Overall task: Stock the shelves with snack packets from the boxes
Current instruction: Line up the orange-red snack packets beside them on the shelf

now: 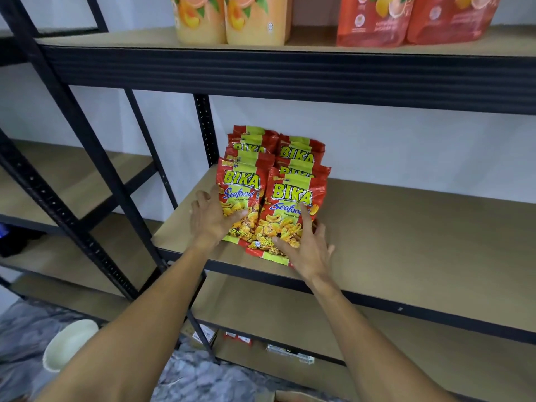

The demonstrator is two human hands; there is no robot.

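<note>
Two rows of red and yellow BIKA Seafood snack packets lean back at the left end of the middle shelf (pixel 406 227). My left hand (pixel 210 217) rests with spread fingers on the front packet of the left row (pixel 240 187), thumb across its lower part. My right hand (pixel 307 245) lies with straight fingers on the front packet of the right row (pixel 293 198), whose bottom edge reaches the shelf's front rim. Neither hand curls round a packet.
The top shelf holds orange pouches (pixel 229 18) and red pouches (pixel 412 21). A black upright (pixel 206 129) stands just left of the packets. Another rack (pixel 72 184) stands to the left. A white bowl (pixel 69 346) lies on the floor, and a box edge (pixel 295 397) shows below.
</note>
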